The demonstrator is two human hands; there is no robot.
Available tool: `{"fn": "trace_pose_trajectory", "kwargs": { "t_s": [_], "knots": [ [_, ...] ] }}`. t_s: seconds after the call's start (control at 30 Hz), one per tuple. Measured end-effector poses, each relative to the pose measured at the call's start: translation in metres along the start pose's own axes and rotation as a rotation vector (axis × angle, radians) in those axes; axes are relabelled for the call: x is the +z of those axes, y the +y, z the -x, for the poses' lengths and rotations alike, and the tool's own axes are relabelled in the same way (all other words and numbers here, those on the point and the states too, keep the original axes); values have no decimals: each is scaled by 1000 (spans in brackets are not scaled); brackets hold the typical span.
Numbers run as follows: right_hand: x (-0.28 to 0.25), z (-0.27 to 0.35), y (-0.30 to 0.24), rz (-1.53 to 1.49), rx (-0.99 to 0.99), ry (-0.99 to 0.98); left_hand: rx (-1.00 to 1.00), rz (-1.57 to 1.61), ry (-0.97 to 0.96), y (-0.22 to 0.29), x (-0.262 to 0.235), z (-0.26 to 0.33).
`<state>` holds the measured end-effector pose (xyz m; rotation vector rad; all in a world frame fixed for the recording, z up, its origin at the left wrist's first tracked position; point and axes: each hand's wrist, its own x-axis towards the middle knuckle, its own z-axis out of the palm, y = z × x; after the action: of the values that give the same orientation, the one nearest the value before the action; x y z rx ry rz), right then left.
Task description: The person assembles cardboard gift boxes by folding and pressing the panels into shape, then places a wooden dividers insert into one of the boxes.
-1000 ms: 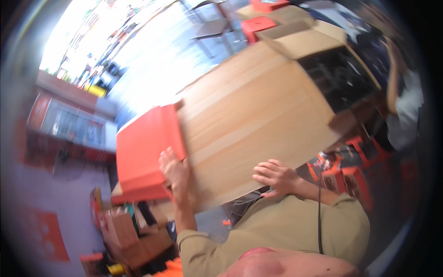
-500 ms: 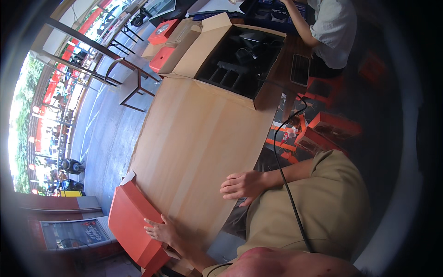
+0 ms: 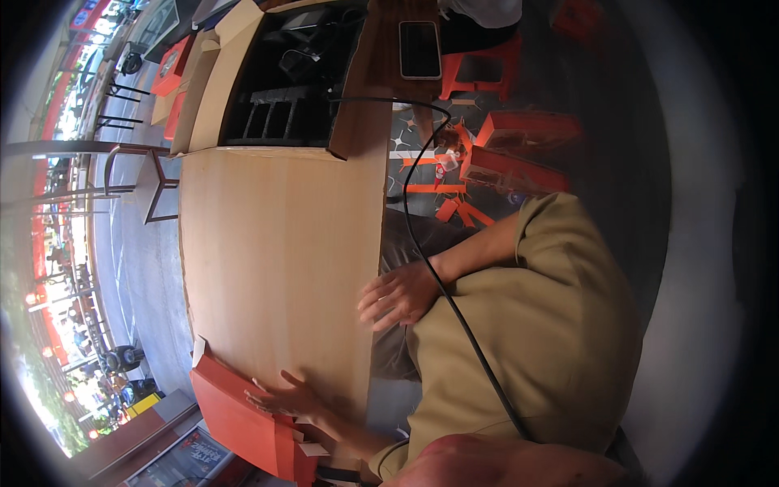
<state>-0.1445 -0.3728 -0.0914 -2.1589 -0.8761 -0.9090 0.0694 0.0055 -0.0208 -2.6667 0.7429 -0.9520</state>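
Note:
A red-orange cardboard box (image 3: 243, 418) sits at the lower left end of the wooden tabletop (image 3: 280, 260), with loose flaps at its near end. My left hand (image 3: 288, 398) is open at the box's edge, fingers stretched over it and thumb apart. Whether the fingers touch the box I cannot tell. My right hand (image 3: 399, 299) hangs by the table's near edge, over my lap, palm down and slightly blurred. Its fingers are extended and hold nothing that I can see.
An opened cardboard carton (image 3: 223, 77) with black foam compartments stands at the table's far end. Beside it lies a phone (image 3: 419, 50). A black cable (image 3: 410, 195) runs from there across my right arm. Red boxes (image 3: 519, 166), a red stool (image 3: 487, 73) and a chair (image 3: 150, 183) stand around the table.
The view has turned, shifting the table and carton leftward. My left hand has tilted, its thumb now raised apart from the fingers. My right hand has drawn off the tabletop toward my lap.

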Motion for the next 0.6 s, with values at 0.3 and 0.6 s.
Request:
{"fn": "trace_pose_trajectory", "kwargs": {
  "t_s": [0.3, 0.6],
  "knots": [
    [-96, 215, 6, 220, 1042, -183, 172, 505, -140, 80, -4, -42],
    [-91, 313, 6, 238, 1288, -560, 54, 677, -281, 120, -5, -78]
  ]
}}
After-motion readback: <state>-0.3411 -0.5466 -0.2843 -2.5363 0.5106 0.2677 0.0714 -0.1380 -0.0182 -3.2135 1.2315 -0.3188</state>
